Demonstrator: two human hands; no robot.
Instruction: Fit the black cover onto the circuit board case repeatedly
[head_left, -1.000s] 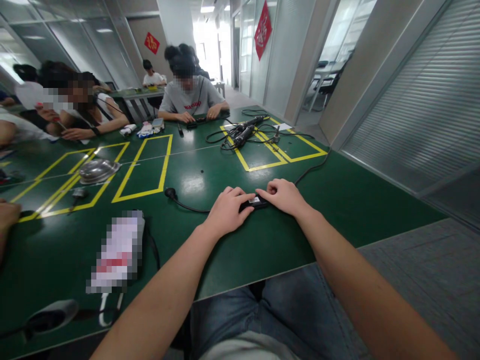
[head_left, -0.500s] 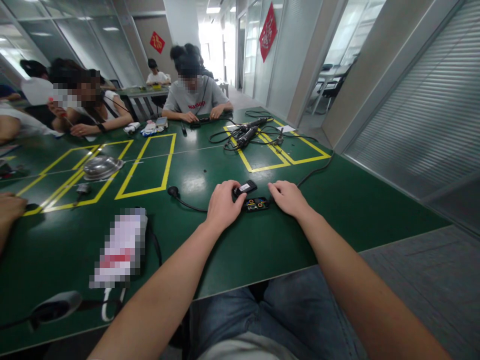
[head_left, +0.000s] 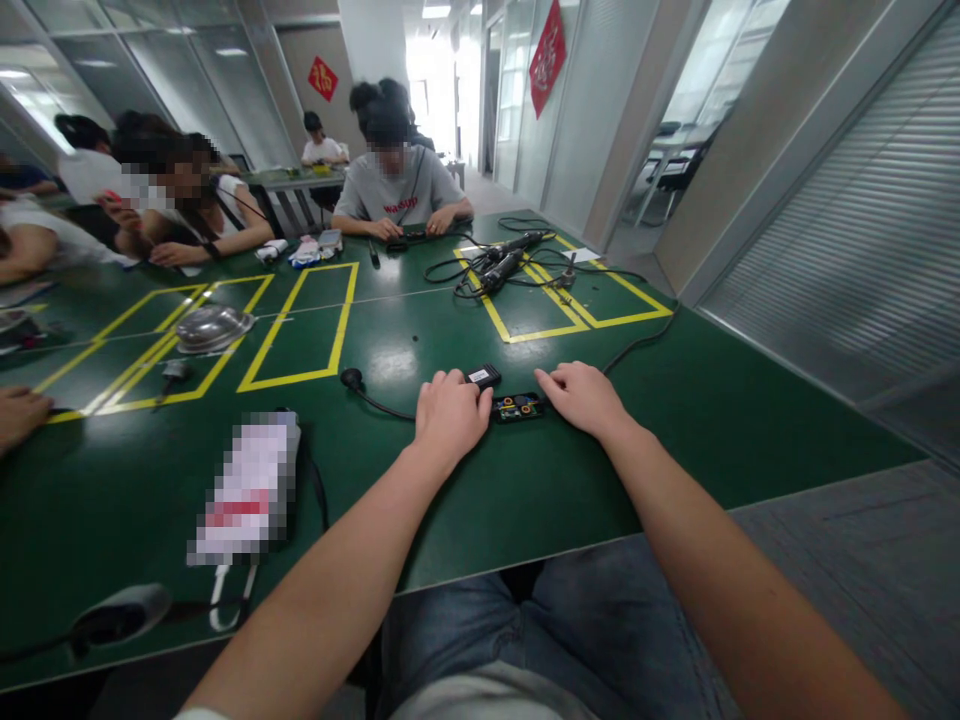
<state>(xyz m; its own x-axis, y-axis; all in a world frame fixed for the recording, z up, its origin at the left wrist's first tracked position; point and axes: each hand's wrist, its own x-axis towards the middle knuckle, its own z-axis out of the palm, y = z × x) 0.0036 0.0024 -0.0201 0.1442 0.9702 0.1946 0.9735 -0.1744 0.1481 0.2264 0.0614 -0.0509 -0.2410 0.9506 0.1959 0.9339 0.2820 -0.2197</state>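
So the black power adapter (head_left: 517, 407) is lying open on the green counter (head_left: 570, 490), circuit board facing up, and it sits pretty much dead between the two hands. Its long axis runs left to right, so each end points at a hand. Honestly it's close to a tie which is nearer: the left hand (head_left: 454, 415) has its thumb right at the left end (touching or just beside, can't tell), and the right hand (head_left: 581, 398) is just off the other end.

The labelled cover (head_left: 484, 376) is off, label up, and it's on the far side of the adapter, over by the left fingers. So that one's clearly the left hand's side. Whether the left grip is actually pinching it or it's just resting there, I can't tell. Right grip is loosely curled, thumb poking out towards the adapter; the palm's hidden, so no idea if it's got anything.

Also: plug (head_left: 351, 379) off to the left on its lead, another cord (head_left: 637, 345) beyond the right hand, and electric screwdrivers (head_left: 502, 270) well apart, further back.
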